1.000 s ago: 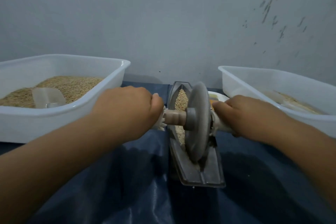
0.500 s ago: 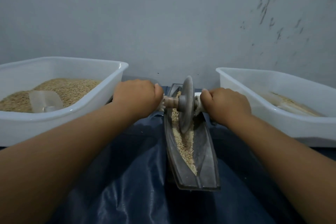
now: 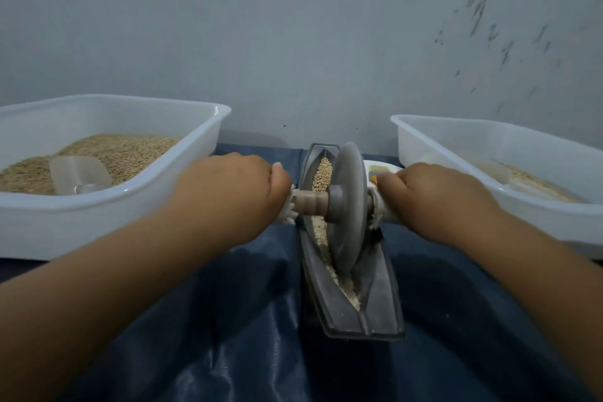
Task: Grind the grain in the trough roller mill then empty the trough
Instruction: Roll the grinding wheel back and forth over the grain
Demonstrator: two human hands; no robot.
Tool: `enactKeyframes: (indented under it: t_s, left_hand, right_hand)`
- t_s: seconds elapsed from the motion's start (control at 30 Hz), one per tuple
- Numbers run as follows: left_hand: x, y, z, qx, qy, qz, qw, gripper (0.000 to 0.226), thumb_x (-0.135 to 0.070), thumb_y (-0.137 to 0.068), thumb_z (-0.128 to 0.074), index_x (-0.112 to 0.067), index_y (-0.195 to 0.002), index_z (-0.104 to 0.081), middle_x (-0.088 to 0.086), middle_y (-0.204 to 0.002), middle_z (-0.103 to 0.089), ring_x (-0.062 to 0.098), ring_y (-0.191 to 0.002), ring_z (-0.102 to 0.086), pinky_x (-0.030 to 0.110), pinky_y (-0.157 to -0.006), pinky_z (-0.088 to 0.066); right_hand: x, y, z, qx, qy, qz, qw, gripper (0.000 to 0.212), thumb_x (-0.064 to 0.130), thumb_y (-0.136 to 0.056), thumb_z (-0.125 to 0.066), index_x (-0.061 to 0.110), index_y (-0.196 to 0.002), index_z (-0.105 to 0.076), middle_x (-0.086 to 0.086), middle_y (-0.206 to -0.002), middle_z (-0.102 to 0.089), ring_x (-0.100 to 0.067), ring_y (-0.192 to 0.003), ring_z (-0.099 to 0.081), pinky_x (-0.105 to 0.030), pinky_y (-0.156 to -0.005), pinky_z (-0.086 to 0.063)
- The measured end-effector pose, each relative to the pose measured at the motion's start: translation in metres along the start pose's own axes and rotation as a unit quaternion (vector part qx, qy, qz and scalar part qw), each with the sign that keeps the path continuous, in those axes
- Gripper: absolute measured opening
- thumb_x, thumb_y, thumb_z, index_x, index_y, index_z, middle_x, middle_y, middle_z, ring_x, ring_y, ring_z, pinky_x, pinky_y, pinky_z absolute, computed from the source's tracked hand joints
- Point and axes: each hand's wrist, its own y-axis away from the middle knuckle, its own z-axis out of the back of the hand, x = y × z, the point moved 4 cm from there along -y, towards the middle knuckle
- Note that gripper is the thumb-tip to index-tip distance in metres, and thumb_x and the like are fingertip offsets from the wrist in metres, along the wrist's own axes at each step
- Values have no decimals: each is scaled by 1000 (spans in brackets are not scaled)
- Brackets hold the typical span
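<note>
Left hand [image 3: 228,192] grip clamped on axle [image 3: 308,202], right hand [image 3: 434,202] likewise, wheel [image 3: 347,206] in trough [image 3: 375,303]

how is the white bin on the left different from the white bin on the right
The left bin holds a deep heap of tan grain; the right bin holds only a thin layer. A clear scoop shows plainly in the left bin's grain; the right bin's contents are harder to make out. Both are white rectangular plastic tubs beside the trough.
</note>
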Motion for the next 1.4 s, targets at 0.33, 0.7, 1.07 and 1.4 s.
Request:
enactKeyframes:
  t_s: [0.33,0.7,1.07,1.4]
  left_hand:
    - [6,-52,-14,-2,-11,31,999,40,-16,-92,-50,-7,-128,-36,12,-100,-56,31,-83,-58,34,-60,-44]
    - [4,24,34,-63,67,-54,994,54,-13,-59,-77,-13,-88,-32,4,-58,-30,23,-45,-38,25,-40,-32]
    - [7,-58,-14,16,-9,40,999,31,-17,-90,-51,-9,-119,-44,9,-94,-54,32,-83,-59,33,-58,-42]
    - [7,28,33,-144,78,-74,984,69,-11,-40,-84,-9,-85,-32,5,-52,-27,20,-39,-25,20,-37,-27]
  right_hand:
    - [-5,-36,-24,-67,-65,-24,995,50,40,-97,-26,21,-55,-46,-4,-61,-50,-21,-58,-47,-30,-53,-28]
    - [5,29,25,6,-29,41,999,24,29,-99,-36,23,-76,-42,-5,-66,-58,-24,-63,-56,-38,-62,-49]
    - [-8,-38,-23,-46,-60,-46,996,49,39,-95,-25,18,-59,-51,-3,-63,-52,-18,-59,-46,-29,-52,-27]
    - [-2,32,24,32,-88,27,995,38,39,-101,-29,32,-66,-43,1,-64,-51,-13,-58,-49,-30,-55,-45]
